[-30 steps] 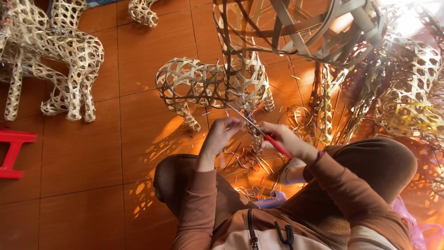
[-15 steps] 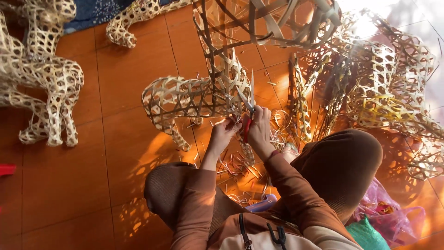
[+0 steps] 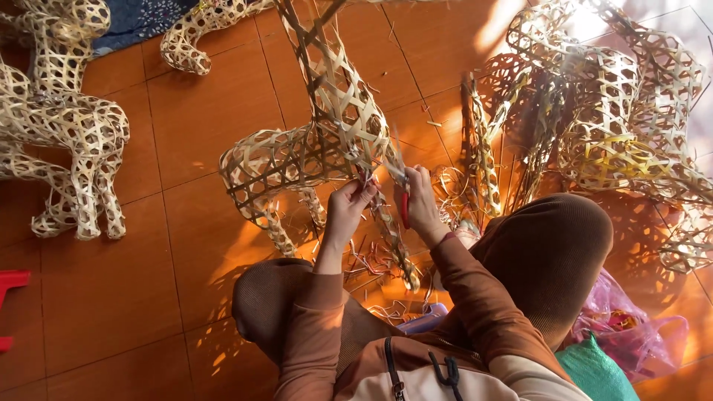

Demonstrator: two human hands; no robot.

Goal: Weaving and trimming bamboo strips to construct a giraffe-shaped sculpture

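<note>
My left hand point(image 3: 347, 206) pinches a strip on the woven bamboo animal frame point(image 3: 312, 152) standing at twelve o'clock on the floor, right hand point(image 3: 420, 204) gripping red-handled scissors point(image 3: 402, 194); best snip flush, sparing neighbouring weave

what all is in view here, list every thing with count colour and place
woven animal frame in hand: 1, pale straw, centre, on the floor
scissors: 1, red handles, in the right hand, at the frame
finished woven animals: at least 2, pale straw, left and top
pile of woven pieces: several, straw and yellow, right
strip offcuts: many, straw, between the knees
plastic bag: 1, pink, lower right
red object: 1, left edge
tile floor: orange-brown
left hand: on the frame
right hand: gripping the scissors
</note>
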